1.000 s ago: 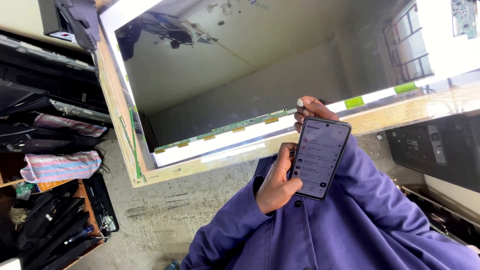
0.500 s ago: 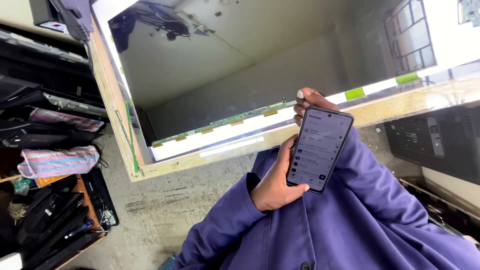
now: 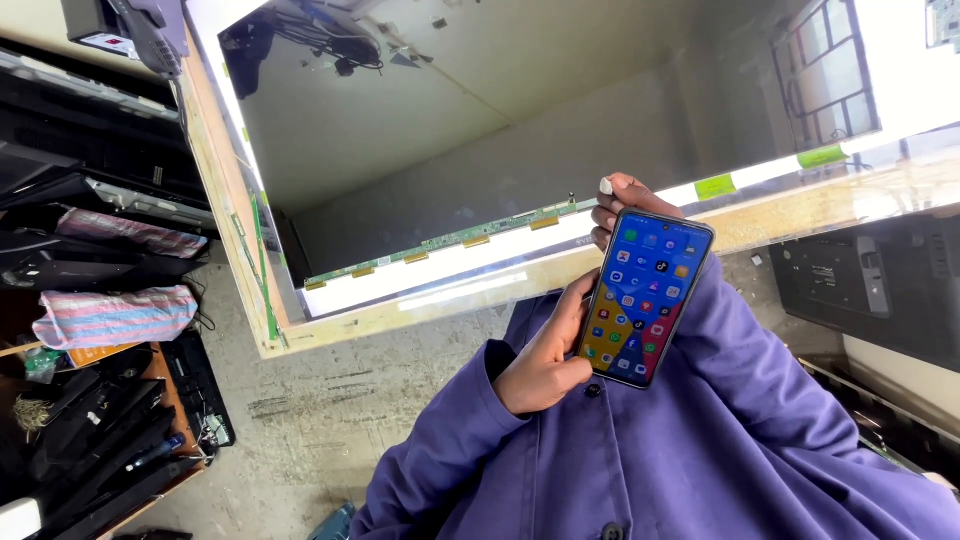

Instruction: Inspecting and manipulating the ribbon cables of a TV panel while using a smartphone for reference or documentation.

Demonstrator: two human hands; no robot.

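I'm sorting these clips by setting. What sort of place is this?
Probably an electronics repair workshop for televisions. A large opened display panel lies on a wooden workbench, with its green circuit strip exposed, and dark dismantled screen casings are stacked on the left over a bare concrete floor.

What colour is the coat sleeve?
Purple; the sleeve shows best in the head view, below the phone.

Lit phone screen [image 3: 645, 296] with colourful icons, perhaps green labels [image 3: 716, 187]
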